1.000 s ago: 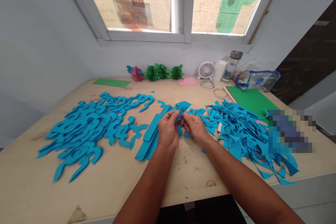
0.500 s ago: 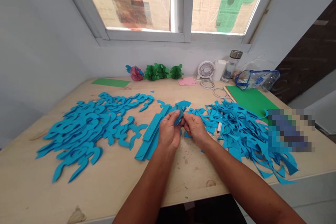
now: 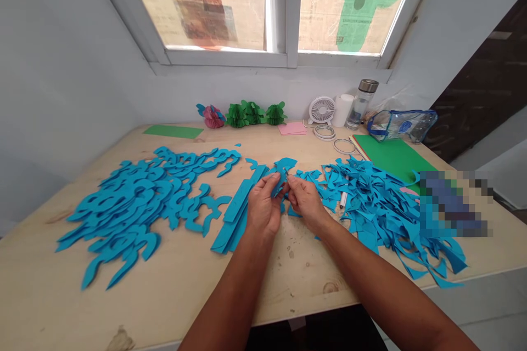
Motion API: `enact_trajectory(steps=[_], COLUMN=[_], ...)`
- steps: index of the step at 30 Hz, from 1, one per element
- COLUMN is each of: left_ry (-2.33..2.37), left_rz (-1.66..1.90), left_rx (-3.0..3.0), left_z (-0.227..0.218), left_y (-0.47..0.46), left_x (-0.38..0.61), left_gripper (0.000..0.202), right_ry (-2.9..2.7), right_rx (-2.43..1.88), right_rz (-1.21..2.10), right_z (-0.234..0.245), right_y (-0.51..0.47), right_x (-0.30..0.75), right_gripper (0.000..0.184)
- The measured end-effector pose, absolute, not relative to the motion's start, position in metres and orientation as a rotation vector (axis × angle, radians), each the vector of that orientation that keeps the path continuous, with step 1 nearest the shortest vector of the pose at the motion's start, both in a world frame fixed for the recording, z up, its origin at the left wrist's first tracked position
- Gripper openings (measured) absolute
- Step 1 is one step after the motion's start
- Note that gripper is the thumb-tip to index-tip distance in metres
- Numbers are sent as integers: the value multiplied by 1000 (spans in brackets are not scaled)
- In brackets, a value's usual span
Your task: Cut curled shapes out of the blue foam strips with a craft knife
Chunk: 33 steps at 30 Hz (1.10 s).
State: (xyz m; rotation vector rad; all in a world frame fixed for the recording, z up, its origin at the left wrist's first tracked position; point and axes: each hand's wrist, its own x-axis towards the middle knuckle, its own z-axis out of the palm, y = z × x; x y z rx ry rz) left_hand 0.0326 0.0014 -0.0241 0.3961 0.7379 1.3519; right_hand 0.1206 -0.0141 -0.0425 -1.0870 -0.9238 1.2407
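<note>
My left hand (image 3: 264, 203) is closed on a cut piece of blue paper (image 3: 284, 164), whose curved end sticks up past the fingers. My right hand (image 3: 305, 198) meets it from the right, thumb and fingertips pinched at the paper's edge. The fingers cover most of the piece. Folded blue paper strips (image 3: 239, 211) lie in a stack just left of my left hand. Farther left spreads a heap of wavy blue paper cutouts (image 3: 135, 192). Blue paper scraps (image 3: 370, 203) are piled to the right of my right hand, with a white marker (image 3: 343, 200) among them.
Along the wall stand green paper figures (image 3: 252, 113), a pink one (image 3: 214, 117), a small white fan (image 3: 322, 110), a white roll (image 3: 342, 110) and a bottle (image 3: 362, 105). A clear pouch (image 3: 403, 125) sits behind green sheets (image 3: 395, 159). Tape rolls (image 3: 325, 132) lie near the fan.
The view has shifted very slightly. Both hands stay together at the blue paper, and its protruding end has turned a little; nothing has been let go.
</note>
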Motion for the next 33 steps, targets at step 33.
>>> enact_trajectory(steps=[33], left_ry=[770], left_rz=[1159], left_rx=[505], left_z=[-16], left_y=[6], left_x=[15], left_gripper=[18], right_ry=[-1099], right_rx=[-1134], right_rz=[1090], right_z=[-45], right_y=[-12], right_x=[126], right_gripper=[49])
